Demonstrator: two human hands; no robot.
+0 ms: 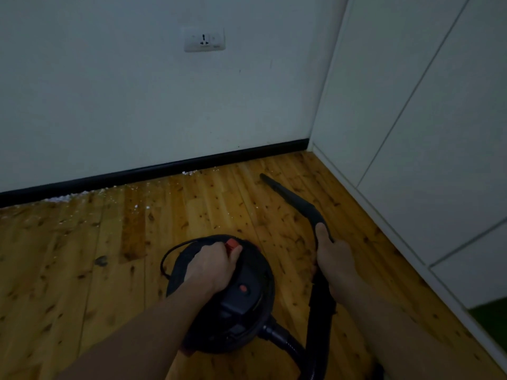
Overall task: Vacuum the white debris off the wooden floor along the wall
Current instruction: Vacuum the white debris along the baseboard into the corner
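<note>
Head view: right hand [333, 259] grips nozzle wand [290, 197] (tip off debris [61, 198]).

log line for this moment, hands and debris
left hand grips vacuum handle | right hand holds nozzle | white debris along baseboard, uncleared

The room is showing dim and bluish-grey, with no lamp or window appearing and only soft, faint shadows lying on the wooden floor [82, 270]. Wide-angle distortion is bowing the black skirting board [153, 174], and fine detail is looking soft and smeared throughout.
</note>
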